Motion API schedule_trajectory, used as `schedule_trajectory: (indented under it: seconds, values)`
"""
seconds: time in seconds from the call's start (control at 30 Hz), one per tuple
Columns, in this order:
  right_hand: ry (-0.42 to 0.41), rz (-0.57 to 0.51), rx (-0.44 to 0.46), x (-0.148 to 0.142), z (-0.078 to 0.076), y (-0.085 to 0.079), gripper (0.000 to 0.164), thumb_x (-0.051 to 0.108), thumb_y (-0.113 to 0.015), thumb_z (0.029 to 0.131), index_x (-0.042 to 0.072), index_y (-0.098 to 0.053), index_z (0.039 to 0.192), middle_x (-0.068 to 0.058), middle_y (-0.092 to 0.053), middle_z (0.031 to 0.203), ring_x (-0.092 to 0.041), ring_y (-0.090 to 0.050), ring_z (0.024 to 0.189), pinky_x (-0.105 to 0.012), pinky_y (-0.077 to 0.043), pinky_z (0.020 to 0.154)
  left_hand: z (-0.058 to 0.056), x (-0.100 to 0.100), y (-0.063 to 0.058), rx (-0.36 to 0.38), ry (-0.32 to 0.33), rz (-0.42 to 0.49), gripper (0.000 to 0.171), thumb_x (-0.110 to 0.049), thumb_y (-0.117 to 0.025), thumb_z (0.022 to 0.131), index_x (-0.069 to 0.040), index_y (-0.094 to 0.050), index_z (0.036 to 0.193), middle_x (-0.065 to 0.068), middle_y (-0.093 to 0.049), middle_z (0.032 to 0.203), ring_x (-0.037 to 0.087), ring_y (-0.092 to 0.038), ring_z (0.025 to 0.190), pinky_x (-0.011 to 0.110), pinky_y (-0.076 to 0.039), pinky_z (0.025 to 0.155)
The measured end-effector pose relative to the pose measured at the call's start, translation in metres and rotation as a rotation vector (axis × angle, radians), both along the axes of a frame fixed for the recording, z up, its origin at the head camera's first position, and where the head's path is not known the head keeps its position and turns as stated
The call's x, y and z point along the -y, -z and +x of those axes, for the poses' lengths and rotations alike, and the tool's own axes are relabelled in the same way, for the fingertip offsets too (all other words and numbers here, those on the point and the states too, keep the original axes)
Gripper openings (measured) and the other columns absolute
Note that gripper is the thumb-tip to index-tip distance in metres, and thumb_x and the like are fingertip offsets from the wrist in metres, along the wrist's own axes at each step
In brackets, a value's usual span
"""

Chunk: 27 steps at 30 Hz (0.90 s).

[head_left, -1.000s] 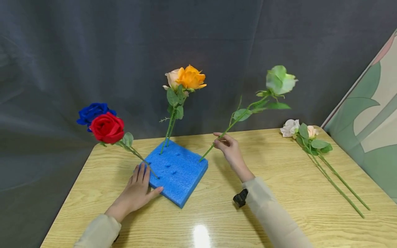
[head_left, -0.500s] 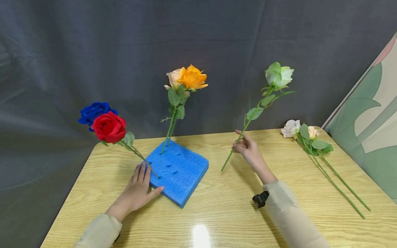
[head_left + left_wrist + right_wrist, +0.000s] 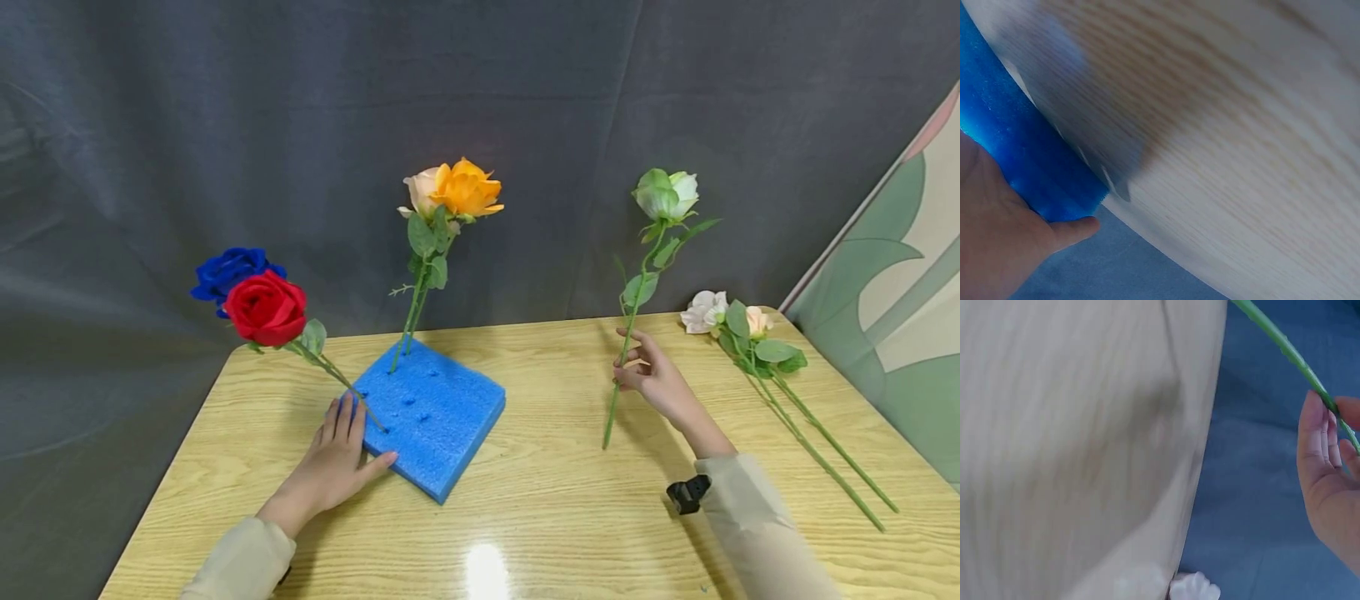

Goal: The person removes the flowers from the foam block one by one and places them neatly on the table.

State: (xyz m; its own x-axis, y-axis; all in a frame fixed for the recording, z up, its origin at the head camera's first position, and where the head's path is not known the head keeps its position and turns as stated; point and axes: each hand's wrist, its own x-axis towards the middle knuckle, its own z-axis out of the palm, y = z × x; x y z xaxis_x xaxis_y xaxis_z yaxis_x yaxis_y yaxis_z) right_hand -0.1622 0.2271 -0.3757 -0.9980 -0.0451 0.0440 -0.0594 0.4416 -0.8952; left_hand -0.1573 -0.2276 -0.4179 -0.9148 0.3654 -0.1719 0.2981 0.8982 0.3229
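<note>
In the head view my left hand (image 3: pixel 327 467) rests on the near left edge of a blue foam block (image 3: pixel 435 442), fingers straight and thumb spread along the side. The left wrist view shows the thumb against the foam's side (image 3: pixel 1054 181). My right hand (image 3: pixel 660 379) pinches the stem of a pale green rose (image 3: pixel 666 196), held nearly upright above the table, right of the block. Its green stem (image 3: pixel 1285 347) crosses the fingertips in the right wrist view. A red rose (image 3: pixel 266 308) and a blue rose (image 3: pixel 234 275) lean left from the foam. An orange rose (image 3: pixel 467 188) and a peach rose (image 3: pixel 422 190) stand at its back corner.
A white rose (image 3: pixel 703 312) and a pale peach rose (image 3: pixel 756 322) lie on the right of the wooden table (image 3: pixel 540 500), stems toward the front. A dark curtain (image 3: pixel 540 100) hangs behind. Several small holes mark the foam's top.
The green rose's stem has come out of the block's right corner. My right hand has carried it rightward, and the flower now stands more upright. My left hand has stayed on the foam.
</note>
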Motion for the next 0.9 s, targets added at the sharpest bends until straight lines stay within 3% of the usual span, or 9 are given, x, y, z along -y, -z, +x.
schedule_trajectory:
  seconds: [0.13,0.43,0.67,0.9]
  values:
    - [0.033,0.086,-0.012,-0.018,0.006,0.002,0.051,0.005,-0.047,0.099,-0.004,-0.029,0.146,-0.008,-0.048,0.094,0.000,-0.059,0.075,-0.027,-0.057,0.070,0.000,-0.001,-0.001,0.002,0.001,0.003,0.101,-0.068,-0.038,0.091,0.006,-0.005,0.151,0.028,0.008,0.158,0.049,0.005,0.145,0.065,-0.010,0.116]
    - [0.116,0.218,-0.030,-0.059,0.016,0.005,0.050,0.008,-0.054,0.097,-0.007,-0.038,0.141,-0.002,-0.054,0.088,0.004,-0.060,0.073,-0.022,-0.056,0.067,0.000,-0.001,-0.003,0.027,0.005,0.003,0.099,-0.066,-0.038,0.093,0.007,-0.003,0.151,0.029,0.010,0.157,0.050,0.007,0.145,0.066,-0.009,0.114]
    - [0.159,0.242,-0.001,-0.087,0.029,0.008,0.052,0.008,-0.056,0.095,-0.015,-0.037,0.138,0.027,-0.050,0.081,0.010,-0.058,0.071,-0.019,-0.054,0.064,-0.001,0.000,-0.004,0.007,0.021,0.010,0.099,-0.065,-0.042,0.092,0.007,-0.006,0.151,0.030,0.005,0.157,0.050,0.003,0.145,0.066,-0.011,0.114]
    - [0.177,0.281,0.051,-0.109,0.041,0.012,0.051,0.016,-0.057,0.096,-0.012,-0.041,0.137,0.031,-0.050,0.082,0.012,-0.055,0.072,-0.021,-0.052,0.061,-0.001,0.005,-0.004,-0.019,0.031,0.049,0.099,-0.063,-0.049,0.090,0.006,-0.012,0.151,0.029,0.001,0.158,0.049,-0.001,0.145,0.066,-0.011,0.115]
